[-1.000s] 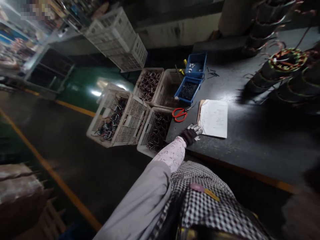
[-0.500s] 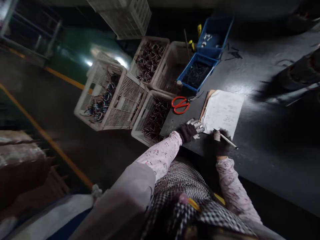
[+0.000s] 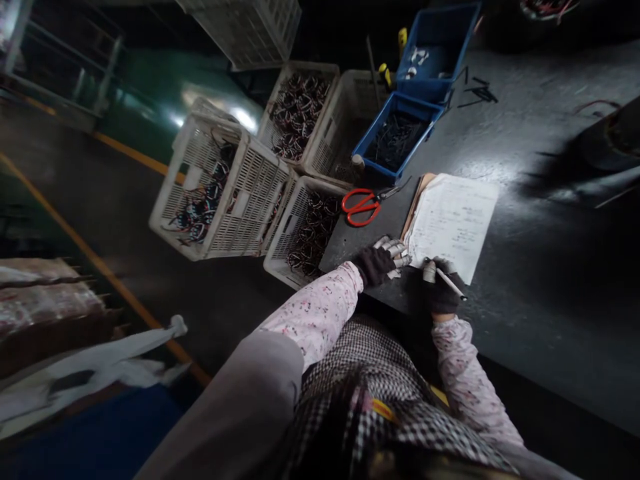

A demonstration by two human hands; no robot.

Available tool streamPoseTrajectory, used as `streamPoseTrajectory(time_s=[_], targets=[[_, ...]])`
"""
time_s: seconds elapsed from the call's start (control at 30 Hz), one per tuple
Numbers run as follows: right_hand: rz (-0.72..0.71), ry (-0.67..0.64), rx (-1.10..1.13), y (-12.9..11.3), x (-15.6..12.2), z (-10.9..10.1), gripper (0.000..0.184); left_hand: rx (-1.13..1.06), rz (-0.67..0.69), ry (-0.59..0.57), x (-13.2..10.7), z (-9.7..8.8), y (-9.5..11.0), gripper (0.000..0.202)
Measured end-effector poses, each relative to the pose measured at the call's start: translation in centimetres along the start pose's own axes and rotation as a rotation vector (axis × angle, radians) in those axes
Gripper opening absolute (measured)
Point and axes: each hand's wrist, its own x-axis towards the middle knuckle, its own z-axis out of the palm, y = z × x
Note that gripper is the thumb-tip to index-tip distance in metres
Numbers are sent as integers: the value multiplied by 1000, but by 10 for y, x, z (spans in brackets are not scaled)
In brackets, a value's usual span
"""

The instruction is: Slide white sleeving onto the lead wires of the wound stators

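My right hand (image 3: pixel 443 285), in a dark glove with pale fingertips, is closed around a white pen (image 3: pixel 451 284). It rests at the lower edge of a notebook (image 3: pixel 453 223) whose open page carries handwriting. My left hand (image 3: pixel 383 260), gloved the same way, lies flat on the table with its fingers stretched out, the tips at the notebook's lower left corner. Scissors (image 3: pixel 363 207) with red handles lie just beyond my left hand, blades toward the notebook.
On the dark table (image 3: pixel 540 280) stand a blue bin (image 3: pixel 367 150) of black pieces and another blue bin (image 3: pixel 440 87) with white bits. Plastic crates (image 3: pixel 280 230) of wired parts stand to the left. A dark cylinder (image 3: pixel 613 140) is at the right.
The view has shifted slightly, so the notebook and bins sit a little differently in frame. The pen has tilted slightly in my right hand; my left hand stays in place.
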Motion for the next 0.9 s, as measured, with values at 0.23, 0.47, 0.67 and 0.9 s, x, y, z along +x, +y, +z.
streamPoseTrajectory(time_s=[0.23,0.47,0.67,0.9], targets=[[5,-59,-102,12,6,2,40,21,2,15,-1,1,1,42],[-76,-27,-135,19,4,4,38,87,10,-1,1,0,3,45],[-153,10,-134,20,2,5,35,102,6,-7,2,-1,3,45],[-145,69,-124,24,3,7,43,120,21,7,0,-2,3,45]])
